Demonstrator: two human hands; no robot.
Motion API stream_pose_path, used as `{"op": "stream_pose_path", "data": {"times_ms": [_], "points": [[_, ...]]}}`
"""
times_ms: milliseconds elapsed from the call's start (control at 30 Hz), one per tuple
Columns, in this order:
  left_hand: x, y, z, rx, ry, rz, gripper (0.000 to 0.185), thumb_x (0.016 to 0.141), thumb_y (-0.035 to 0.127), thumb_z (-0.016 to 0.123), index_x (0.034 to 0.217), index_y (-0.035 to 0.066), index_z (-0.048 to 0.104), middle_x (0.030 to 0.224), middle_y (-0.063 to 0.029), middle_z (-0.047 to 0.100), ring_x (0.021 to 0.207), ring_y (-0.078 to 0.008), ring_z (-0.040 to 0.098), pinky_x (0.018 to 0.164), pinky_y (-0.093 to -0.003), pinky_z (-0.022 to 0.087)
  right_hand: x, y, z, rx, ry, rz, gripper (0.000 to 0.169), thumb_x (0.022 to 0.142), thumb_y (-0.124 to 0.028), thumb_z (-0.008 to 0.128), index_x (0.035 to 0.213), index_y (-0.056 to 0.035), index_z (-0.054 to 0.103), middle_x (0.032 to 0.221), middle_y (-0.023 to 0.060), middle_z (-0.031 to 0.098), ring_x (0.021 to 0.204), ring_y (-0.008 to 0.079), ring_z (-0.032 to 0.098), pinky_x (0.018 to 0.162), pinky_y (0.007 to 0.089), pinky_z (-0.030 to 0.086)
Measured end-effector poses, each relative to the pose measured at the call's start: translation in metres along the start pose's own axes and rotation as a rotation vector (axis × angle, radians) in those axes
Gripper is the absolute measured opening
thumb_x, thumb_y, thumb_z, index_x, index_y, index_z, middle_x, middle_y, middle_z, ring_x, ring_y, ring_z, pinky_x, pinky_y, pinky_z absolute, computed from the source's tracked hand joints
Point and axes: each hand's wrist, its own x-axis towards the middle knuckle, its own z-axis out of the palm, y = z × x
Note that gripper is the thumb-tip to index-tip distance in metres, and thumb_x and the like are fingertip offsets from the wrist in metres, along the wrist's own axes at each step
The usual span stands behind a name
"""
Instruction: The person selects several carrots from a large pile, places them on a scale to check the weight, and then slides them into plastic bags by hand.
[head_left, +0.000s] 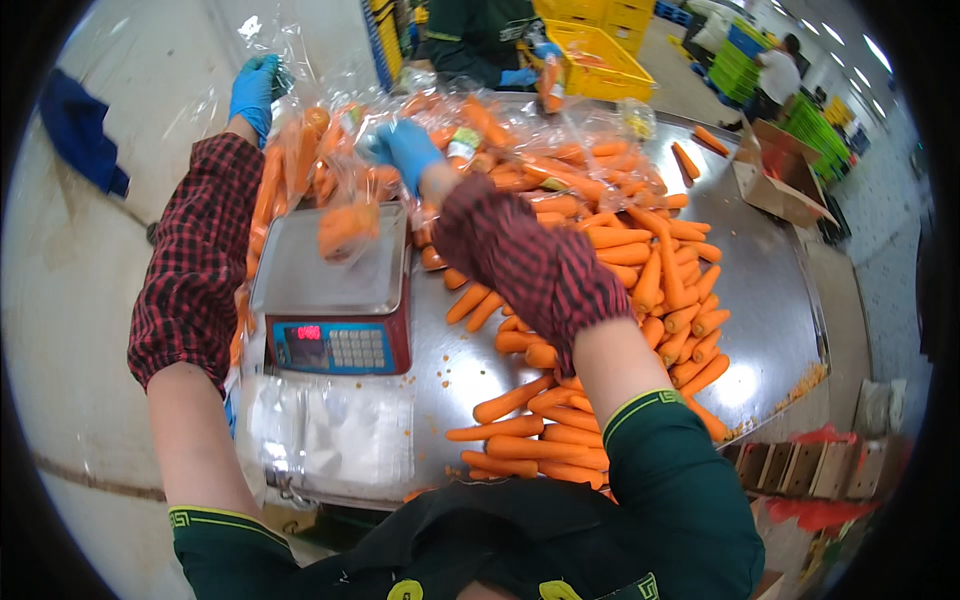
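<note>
My right hand, in a blue glove, holds the gathered top of a clear plastic bag of carrots. The blurred bag hangs over the steel pan of a digital weighing scale, whose red display is lit. Whether the bag touches the pan I cannot tell. Further out on the left, my left hand, also gloved in blue, is against crinkled clear plastic film; its fingertips are partly hidden, so its grip is unclear. Bagged carrots lie below and beside this hand.
Loose carrots are heaped on the steel table, partly under my right arm. Flat clear bags lie before the scale. Across the table a co-worker's gloved hand is near a yellow crate. An open cardboard box stands right.
</note>
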Motion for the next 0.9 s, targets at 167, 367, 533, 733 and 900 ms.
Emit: {"op": "stream_pose_path", "data": {"times_ms": [167,367,533,733,900], "points": [[0.027,0.008,0.192,-0.12,-0.363,0.242,0.022,0.091,0.019,0.058,0.105,0.003,0.059,0.083,-0.0029,0.061,0.074,-0.013,0.059,0.071,-0.0273,0.05,0.105,-0.179,-0.142,-1.437,0.412,-1.073,0.013,0.076,-0.016,0.061,0.068,-0.0134,0.069,0.07,0.0115,0.065,0.059,0.0287,0.062,0.057,0.038,0.051],[0.026,-0.098,0.257,-0.067,-0.536,0.275,0.021,0.092,0.02,0.057,0.106,0.006,0.062,0.093,-0.0008,0.063,0.078,-0.0105,0.056,0.072,-0.0245,0.047,0.045,-0.144,-0.189,-1.898,0.29,-0.66,0.017,0.085,-0.012,0.05,0.082,-0.006,0.065,0.079,0.0157,0.064,0.078,0.0279,0.063,0.069,0.0378,0.049],[-0.088,-0.199,0.334,0.492,-0.831,0.293,0.03,0.09,0.021,0.051,0.113,0.002,0.058,0.114,-0.0115,0.059,0.103,-0.0251,0.056,0.088,-0.0361,0.044,-0.079,-0.011,-0.23,-1.906,0.5,0.065,0.025,0.091,-0.014,0.045,0.103,-0.0008,0.063,0.096,0.0204,0.065,0.088,0.0306,0.063,0.077,0.0388,0.05],[-0.157,-0.219,0.338,0.687,-0.905,0.259,0.047,0.087,0.026,0.056,0.128,0.004,0.049,0.13,-0.0207,0.05,0.12,-0.0345,0.048,0.1,-0.0383,0.039,-0.186,0.028,-0.192,-0.453,0.729,-0.106,0.054,0.086,-0.013,0.051,0.137,-0.0093,0.036,0.107,0.0177,0.06,0.092,0.0266,0.059,0.084,0.0345,0.046],[-0.152,-0.175,0.276,0.621,-0.773,0.364,0.046,0.09,0.017,0.057,0.133,0.007,0.045,0.131,-0.014,0.049,0.122,-0.0275,0.047,0.102,-0.037,0.036,-0.332,-0.034,-0.162,-1.005,0.43,-0.138,0.025,0.09,-0.019,0.056,0.112,-0.0083,0.063,0.099,0.0064,0.067,0.09,0.0174,0.064,0.082,0.031,0.05]]}}
